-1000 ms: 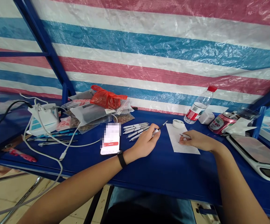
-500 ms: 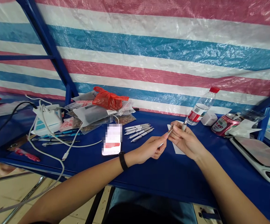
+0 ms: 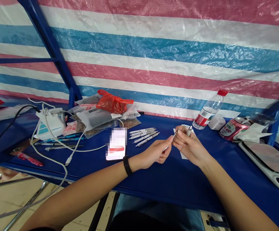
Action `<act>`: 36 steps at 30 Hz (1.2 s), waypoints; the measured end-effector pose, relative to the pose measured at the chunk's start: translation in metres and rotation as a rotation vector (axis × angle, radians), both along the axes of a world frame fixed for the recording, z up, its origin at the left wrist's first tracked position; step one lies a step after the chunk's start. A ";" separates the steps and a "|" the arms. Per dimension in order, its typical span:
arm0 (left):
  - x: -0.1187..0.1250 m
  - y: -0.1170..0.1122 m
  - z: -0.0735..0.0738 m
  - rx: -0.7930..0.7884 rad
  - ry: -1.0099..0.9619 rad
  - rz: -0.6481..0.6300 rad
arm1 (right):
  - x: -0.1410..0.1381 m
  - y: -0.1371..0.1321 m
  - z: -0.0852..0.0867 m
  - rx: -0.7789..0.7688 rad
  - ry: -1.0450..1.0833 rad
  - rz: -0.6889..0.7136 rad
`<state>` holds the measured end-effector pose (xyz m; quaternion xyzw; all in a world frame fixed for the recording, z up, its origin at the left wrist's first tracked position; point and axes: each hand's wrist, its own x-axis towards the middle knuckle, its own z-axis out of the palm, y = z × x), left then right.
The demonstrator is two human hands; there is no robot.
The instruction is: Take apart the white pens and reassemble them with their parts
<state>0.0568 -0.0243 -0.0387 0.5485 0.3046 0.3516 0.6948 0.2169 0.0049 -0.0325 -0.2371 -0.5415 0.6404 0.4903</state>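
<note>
My left hand (image 3: 156, 151), with a black band on the wrist, is closed in a pinch on a thin white pen part (image 3: 170, 142). My right hand (image 3: 189, 146) is closed on a short white pen barrel (image 3: 188, 130) whose end sticks up above the fingers. The two hands meet over the blue table (image 3: 168, 179), with the thin part's tip at the barrel. Under them lies a white sheet of paper (image 3: 183, 155), mostly hidden. Several white pens (image 3: 144, 134) lie in a row just left of my left hand.
A phone (image 3: 116, 143) lies left of the pens. Behind it sit plastic bags and a red bag (image 3: 112, 103), a white power strip (image 3: 50, 123) with cables, and loose pens. At the right stand a water bottle (image 3: 208, 110), a red can (image 3: 232, 128) and a scale (image 3: 265, 160).
One second ago my hands rested apart on the table, each with a pen part. They have risen and come together; in the last half second they barely moved.
</note>
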 end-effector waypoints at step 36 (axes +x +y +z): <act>0.000 -0.001 0.002 -0.036 0.156 0.008 | 0.003 0.003 -0.007 0.243 -0.462 -0.096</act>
